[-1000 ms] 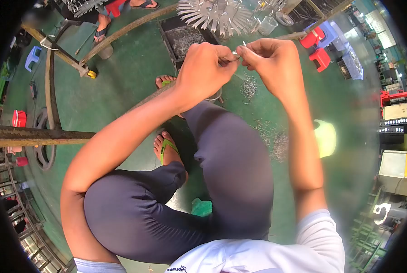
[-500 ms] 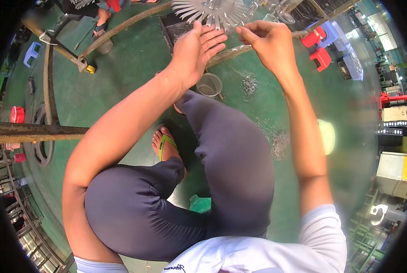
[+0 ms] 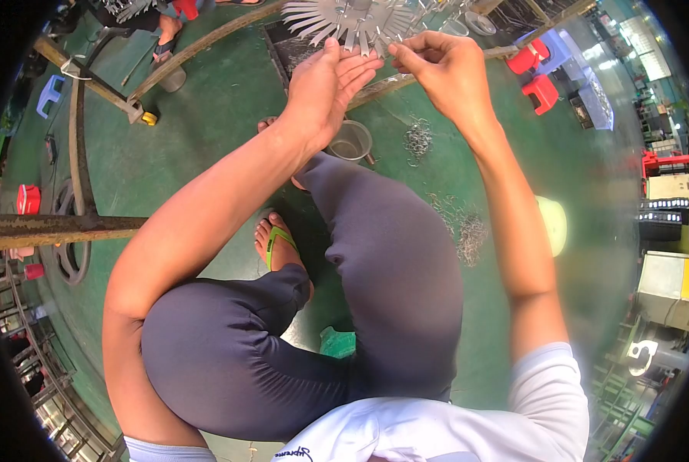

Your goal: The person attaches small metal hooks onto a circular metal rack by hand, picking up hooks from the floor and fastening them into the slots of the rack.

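Note:
A round metal wheel of flat, fork-ended blades (image 3: 353,21) stands at the top centre. My left hand (image 3: 328,86) lies palm up under its near edge, fingers spread toward the blade tips, with nothing clearly held. To the right of the blades, my right hand (image 3: 446,68) is closed in a pinch of thumb and forefinger close to the wheel's edge. What it pinches is too small to make out. A dark crate (image 3: 279,58) is partly hidden behind my left hand.
A clear bowl (image 3: 351,141) and piles of small metal pieces (image 3: 471,237) lie on the green floor. A metal frame bar (image 3: 59,229) juts in from the left. Red stools (image 3: 542,94) stand at the upper right. Another person's foot (image 3: 168,37) shows at the upper left.
My hands were together about a second ago. Since then my left hand has opened palm up beneath the wheel, and my right hand has moved up, then slightly left toward the blades.

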Tool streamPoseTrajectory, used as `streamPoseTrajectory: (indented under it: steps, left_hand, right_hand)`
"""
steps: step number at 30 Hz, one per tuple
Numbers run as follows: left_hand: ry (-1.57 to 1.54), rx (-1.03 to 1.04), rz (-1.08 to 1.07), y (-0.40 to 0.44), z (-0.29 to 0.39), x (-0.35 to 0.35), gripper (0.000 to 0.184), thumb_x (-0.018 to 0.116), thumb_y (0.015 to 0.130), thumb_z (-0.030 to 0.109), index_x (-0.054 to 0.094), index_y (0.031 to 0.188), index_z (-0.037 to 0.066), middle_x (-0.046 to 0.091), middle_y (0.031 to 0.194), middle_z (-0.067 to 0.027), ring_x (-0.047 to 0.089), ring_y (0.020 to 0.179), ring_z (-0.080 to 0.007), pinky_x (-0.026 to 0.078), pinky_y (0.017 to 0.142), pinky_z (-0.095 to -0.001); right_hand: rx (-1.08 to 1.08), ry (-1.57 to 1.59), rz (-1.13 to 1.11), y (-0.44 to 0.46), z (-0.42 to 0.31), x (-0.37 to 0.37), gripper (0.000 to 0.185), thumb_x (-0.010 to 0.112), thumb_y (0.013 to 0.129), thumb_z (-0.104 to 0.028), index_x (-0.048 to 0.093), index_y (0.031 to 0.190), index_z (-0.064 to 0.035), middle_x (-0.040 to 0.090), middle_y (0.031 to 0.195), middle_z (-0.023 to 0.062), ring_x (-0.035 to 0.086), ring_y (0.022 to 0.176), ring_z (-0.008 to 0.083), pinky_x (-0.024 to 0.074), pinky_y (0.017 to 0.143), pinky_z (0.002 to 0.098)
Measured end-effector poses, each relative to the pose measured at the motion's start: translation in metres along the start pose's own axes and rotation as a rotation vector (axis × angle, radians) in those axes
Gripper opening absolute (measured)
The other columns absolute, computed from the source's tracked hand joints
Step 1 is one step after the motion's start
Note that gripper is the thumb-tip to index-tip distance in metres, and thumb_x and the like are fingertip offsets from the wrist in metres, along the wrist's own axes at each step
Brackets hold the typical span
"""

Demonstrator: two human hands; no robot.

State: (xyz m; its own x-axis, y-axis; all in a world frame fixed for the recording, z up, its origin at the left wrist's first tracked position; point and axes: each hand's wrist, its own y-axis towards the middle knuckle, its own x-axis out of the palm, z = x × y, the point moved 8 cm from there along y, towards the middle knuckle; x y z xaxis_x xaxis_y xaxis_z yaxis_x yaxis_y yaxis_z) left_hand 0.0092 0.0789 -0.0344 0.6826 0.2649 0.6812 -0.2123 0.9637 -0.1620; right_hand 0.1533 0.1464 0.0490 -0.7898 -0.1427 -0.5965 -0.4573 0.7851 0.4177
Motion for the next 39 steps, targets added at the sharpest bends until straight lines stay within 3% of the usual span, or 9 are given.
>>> streamPoseTrajectory:
  steps: [4, 7, 10, 28, 39]
  left_hand:
    - [-0.003, 0.002, -0.015, 0.001, -0.001, -0.001, 0.042, 0.035, 0.114, 0.03, 0.053, 0.114, -0.008, 0.063, 0.127, -0.0285, 0.063, 0.125, -0.0348, 0.05, 0.113, -0.0423]
    - [0.005, 0.006, -0.028, 0.0, -0.001, -0.002, 0.041, 0.035, 0.114, 0.03, 0.053, 0.113, -0.007, 0.063, 0.127, -0.0284, 0.063, 0.125, -0.035, 0.05, 0.113, -0.0423]
    - [-0.006, -0.004, -0.03, -0.001, -0.002, -0.002, 0.042, 0.035, 0.114, 0.031, 0.053, 0.113, -0.007, 0.063, 0.127, -0.0287, 0.063, 0.125, -0.0352, 0.05, 0.113, -0.0425]
    - [0.007, -0.025, -0.098, -0.008, -0.007, 0.001, 0.046, 0.035, 0.114, 0.033, 0.054, 0.115, -0.008, 0.062, 0.129, -0.0293, 0.062, 0.126, -0.0356, 0.05, 0.113, -0.044]
    - [0.013, -0.013, -0.1, -0.006, -0.006, -0.002, 0.043, 0.034, 0.114, 0.031, 0.053, 0.115, -0.008, 0.062, 0.132, -0.0294, 0.062, 0.127, -0.0351, 0.049, 0.113, -0.0429]
  right_hand:
    - [0.062, -0.006, -0.069, -0.001, 0.001, 0.003, 0.025, 0.077, 0.094, -0.019, 0.076, 0.097, 0.0062, 0.077, 0.082, 0.0118, 0.074, 0.079, 0.0127, 0.0555, 0.07, 0.0245]
    - [0.071, 0.03, -0.076, -0.002, 0.002, 0.004, 0.026, 0.077, 0.094, -0.019, 0.075, 0.098, 0.0071, 0.077, 0.083, 0.0133, 0.075, 0.082, 0.0141, 0.0569, 0.072, 0.0255]
    - [0.024, 0.073, 0.029, -0.003, 0.002, 0.002, 0.021, 0.076, 0.088, -0.017, 0.078, 0.094, 0.003, 0.075, 0.072, 0.0114, 0.068, 0.064, 0.0116, 0.0533, 0.063, 0.0298]
    - [0.016, -0.031, 0.051, -0.009, -0.014, -0.008, 0.025, 0.075, 0.088, -0.019, 0.077, 0.097, 0.0052, 0.076, 0.077, 0.0174, 0.075, 0.069, 0.0179, 0.0567, 0.066, 0.0317]
    - [0.035, 0.01, 0.019, -0.004, -0.005, -0.001, 0.024, 0.075, 0.088, -0.018, 0.077, 0.096, 0.0042, 0.075, 0.075, 0.0169, 0.071, 0.064, 0.0165, 0.0549, 0.064, 0.0325]
